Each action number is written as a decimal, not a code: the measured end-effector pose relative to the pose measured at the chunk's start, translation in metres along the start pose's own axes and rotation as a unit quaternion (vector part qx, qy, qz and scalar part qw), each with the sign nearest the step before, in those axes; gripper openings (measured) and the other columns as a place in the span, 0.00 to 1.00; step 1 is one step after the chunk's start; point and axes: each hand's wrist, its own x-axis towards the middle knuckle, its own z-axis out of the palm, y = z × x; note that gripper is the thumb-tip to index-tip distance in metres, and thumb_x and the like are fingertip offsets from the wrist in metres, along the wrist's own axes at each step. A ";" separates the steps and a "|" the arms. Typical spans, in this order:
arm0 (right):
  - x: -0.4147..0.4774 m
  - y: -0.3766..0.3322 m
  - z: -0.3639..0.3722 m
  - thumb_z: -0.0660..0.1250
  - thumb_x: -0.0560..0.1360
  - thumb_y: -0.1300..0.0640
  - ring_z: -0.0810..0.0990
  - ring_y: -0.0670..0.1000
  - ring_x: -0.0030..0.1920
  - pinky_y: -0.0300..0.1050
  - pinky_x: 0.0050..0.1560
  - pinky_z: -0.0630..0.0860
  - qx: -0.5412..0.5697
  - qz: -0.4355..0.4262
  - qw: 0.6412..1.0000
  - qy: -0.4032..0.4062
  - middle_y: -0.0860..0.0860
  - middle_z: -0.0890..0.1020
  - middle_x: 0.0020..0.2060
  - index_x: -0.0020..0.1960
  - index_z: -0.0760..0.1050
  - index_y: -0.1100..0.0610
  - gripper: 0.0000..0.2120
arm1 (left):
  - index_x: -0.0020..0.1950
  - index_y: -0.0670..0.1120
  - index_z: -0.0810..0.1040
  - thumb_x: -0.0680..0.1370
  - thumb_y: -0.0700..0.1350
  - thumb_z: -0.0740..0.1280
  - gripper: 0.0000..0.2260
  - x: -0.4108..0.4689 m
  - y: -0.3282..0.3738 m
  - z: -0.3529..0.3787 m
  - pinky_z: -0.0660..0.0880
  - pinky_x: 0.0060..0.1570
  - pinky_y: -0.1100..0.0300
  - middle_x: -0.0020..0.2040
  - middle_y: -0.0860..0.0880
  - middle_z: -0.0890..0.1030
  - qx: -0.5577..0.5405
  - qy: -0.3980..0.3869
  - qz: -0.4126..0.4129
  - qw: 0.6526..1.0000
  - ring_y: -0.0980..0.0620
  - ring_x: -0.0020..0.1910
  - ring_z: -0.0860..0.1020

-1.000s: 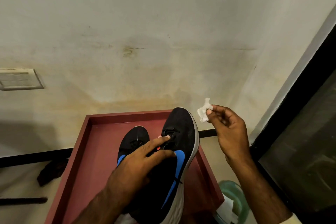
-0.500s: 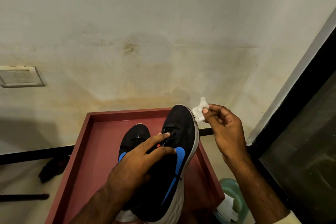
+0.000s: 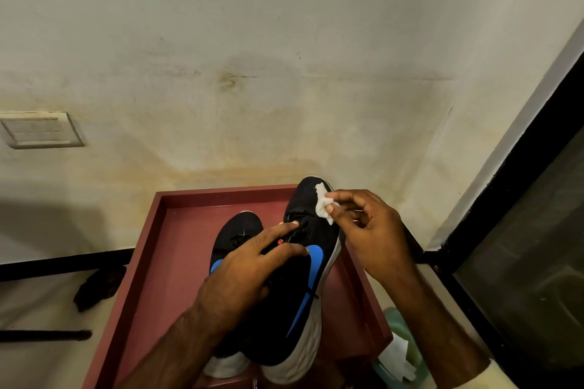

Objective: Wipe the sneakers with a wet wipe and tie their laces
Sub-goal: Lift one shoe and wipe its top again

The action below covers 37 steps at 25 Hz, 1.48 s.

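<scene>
Right grip (image 3: 373, 237) is clamped on a small crumpled wet wipe (image 3: 322, 207), thumb and fingertips pinching it; the wipe is pressed against the black toe of the near sneaker (image 3: 284, 319), close to its white sole edge. Left grip (image 3: 240, 271) lies on top of the same sneaker with its fingers apart and straight, the forefinger tip reaching the laces (image 3: 300, 227), the next finger lying beside the blue swoosh; its thumb is hidden. That sneaker points away from the person, its toe showing past the far rim of the red tray (image 3: 164, 230); whether it is lifted or only tilted I cannot tell. Just left of it sits the second sneaker (image 3: 237, 234), black with a blue mark, partly covered by the left wrist, inside the tray. At the tray's right corner is a green packet (image 3: 395, 319) with a white sheet sticking out; on the floor to the left lie a dark bundle (image 3: 98, 287) and a black rod (image 3: 44, 335); behind is a stained wall with a switch plate (image 3: 41, 129); a black door frame (image 3: 505, 199) stands at the right.
</scene>
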 end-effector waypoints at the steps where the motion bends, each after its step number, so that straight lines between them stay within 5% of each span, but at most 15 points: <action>1: -0.001 0.001 0.001 0.73 0.79 0.57 0.84 0.43 0.52 0.38 0.51 0.83 -0.047 -0.033 0.998 -0.016 0.42 0.84 0.52 0.57 0.84 0.49 0.08 | 0.62 0.55 0.80 0.57 0.27 0.78 0.38 0.001 0.000 0.000 0.75 0.42 0.67 0.71 0.48 0.78 0.002 -0.002 0.002 1.000 0.43 0.59 0.84; 7: 0.016 0.003 0.004 0.70 0.81 0.57 0.82 0.42 0.53 0.41 0.54 0.82 -0.158 -0.084 0.984 0.028 0.43 0.82 0.54 0.58 0.83 0.51 0.07 | 0.65 0.56 0.78 0.62 0.35 0.79 0.34 -0.002 0.004 0.001 0.85 0.44 0.55 0.75 0.49 0.74 0.033 -0.017 0.037 0.999 0.44 0.68 0.79; 12: -0.008 -0.004 -0.014 0.75 0.77 0.58 0.84 0.45 0.48 0.38 0.49 0.82 -0.099 -0.022 0.981 -0.166 0.42 0.85 0.48 0.53 0.87 0.47 0.08 | 0.63 0.57 0.79 0.57 0.27 0.78 0.39 -0.003 -0.009 -0.003 0.74 0.37 0.67 0.74 0.50 0.75 0.017 -0.005 -0.008 1.000 0.45 0.59 0.84; 19: 0.008 0.006 -0.023 0.73 0.79 0.57 0.87 0.42 0.51 0.41 0.57 0.85 0.041 0.059 0.992 0.103 0.45 0.88 0.49 0.60 0.84 0.52 0.10 | 0.64 0.59 0.76 0.60 0.29 0.76 0.38 -0.001 -0.005 -0.007 0.83 0.34 0.58 0.73 0.51 0.75 0.014 0.021 -0.001 1.000 0.45 0.59 0.84; 26: 0.002 0.003 -0.001 0.69 0.82 0.58 0.82 0.43 0.54 0.43 0.51 0.83 -0.142 -0.075 0.987 0.009 0.42 0.82 0.55 0.58 0.84 0.50 0.09 | 0.65 0.58 0.79 0.63 0.39 0.77 0.32 -0.001 0.001 -0.002 0.82 0.30 0.57 0.73 0.49 0.77 0.079 0.006 0.020 0.997 0.45 0.64 0.82; 29: 0.000 0.005 -0.009 0.71 0.80 0.59 0.82 0.41 0.50 0.31 0.49 0.78 -0.196 -0.046 0.977 -0.065 0.42 0.83 0.52 0.55 0.85 0.49 0.08 | 0.65 0.58 0.79 0.61 0.39 0.82 0.35 -0.001 0.000 0.001 0.82 0.29 0.58 0.73 0.51 0.77 0.076 0.006 0.002 0.997 0.46 0.62 0.83; 33: 0.005 0.012 -0.024 0.72 0.79 0.59 0.83 0.41 0.47 0.25 0.43 0.76 -0.140 0.027 0.988 0.064 0.45 0.84 0.50 0.54 0.85 0.50 0.08 | 0.66 0.59 0.77 0.60 0.30 0.79 0.39 -0.001 -0.005 0.003 0.84 0.33 0.55 0.75 0.53 0.74 0.036 0.027 -0.015 0.999 0.46 0.63 0.82; 37: 0.010 0.010 -0.029 0.71 0.80 0.57 0.85 0.37 0.50 0.29 0.48 0.79 -0.001 0.094 0.986 0.138 0.42 0.86 0.51 0.59 0.83 0.48 0.09 | 0.67 0.61 0.75 0.64 0.26 0.74 0.40 -0.001 -0.007 0.002 0.85 0.44 0.55 0.77 0.55 0.70 -0.011 0.070 -0.004 0.997 0.49 0.66 0.80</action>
